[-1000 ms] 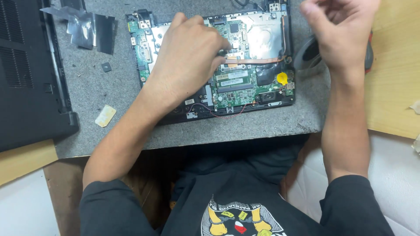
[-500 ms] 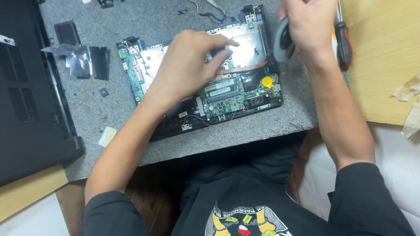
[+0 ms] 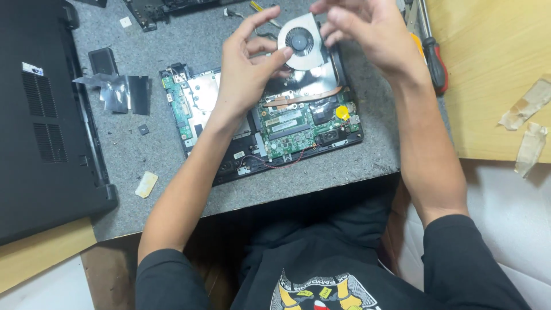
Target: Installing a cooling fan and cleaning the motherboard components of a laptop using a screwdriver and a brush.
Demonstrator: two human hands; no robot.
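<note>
Fan-removal step, by the look of it: left hand [image 3: 244, 74] and right hand [image 3: 367, 31] both pinch the cooling fan [image 3: 301, 41] by its rim, lifted above the motherboard [image 3: 287, 123] (screwdriver [image 3: 433, 54] right of grip). Next move calls for clearing it gently.

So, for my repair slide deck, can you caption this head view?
Both hands, left and right, hold a cooling fan above an opened laptop motherboard on a grey mat.
</note>
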